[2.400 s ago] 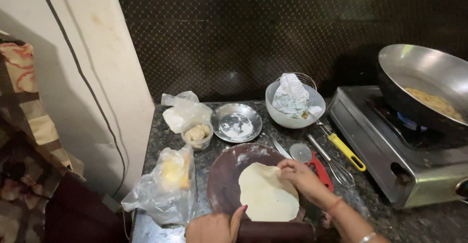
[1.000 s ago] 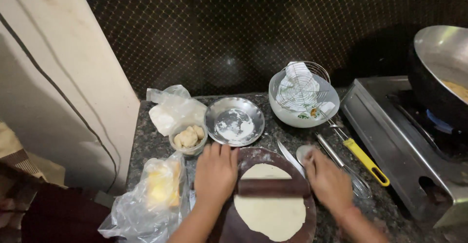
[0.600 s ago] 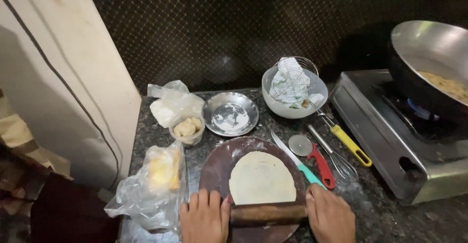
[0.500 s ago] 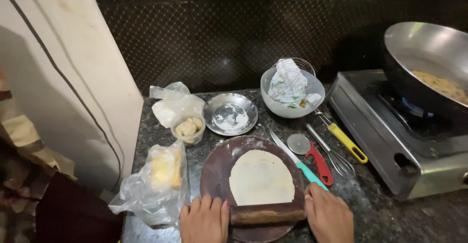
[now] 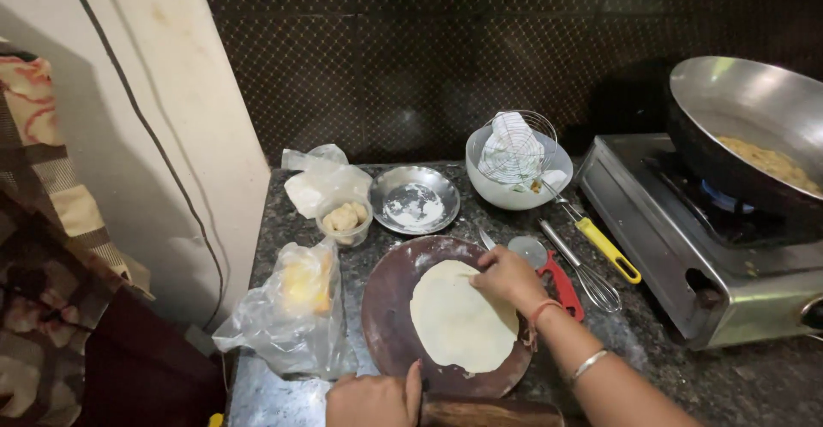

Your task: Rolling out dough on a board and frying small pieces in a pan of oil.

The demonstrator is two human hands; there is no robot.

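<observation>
**Flatbread disc on the rolling board, rolling pin held back**

A dark speckled stone counter [image 5: 686,384] runs under a dark patterned wall, with a pale wall panel to the left. On the right a steel gas stove [image 5: 686,247] carries a big steel wok [image 5: 754,127] with some yellowish food in it; a blue flame shows beneath. Next in size, the round brown rolling board [image 5: 390,307] sits in the middle of the counter, and the dough disc [image 5: 459,320] lies flat on it, already rolled thin and roughly round, though its edge is uneven, so by the look of it some shaping is left and none of it has reached the wok.

A crumpled clear plastic bag [image 5: 287,315] with something yellow inside lies left of the board. Behind are a white bowl [image 5: 497,187] holding a wire strainer and cloth, a steel plate [image 5: 416,200] dusted with flour, and a small tub of dough balls [image 5: 345,219], several of them unrolled. A whisk with a yellow handle [image 5: 600,251] and a red-handled tool [image 5: 561,285] lie just right of the board.

The right hand [image 5: 507,277] rests on the disc's far edge, fingers curled and pinching it. The left hand [image 5: 373,399] lies at the bottom edge against the wooden rolling pin [image 5: 489,411]; whether it grips the pin is hard to tell, as the frame cuts it off.
</observation>
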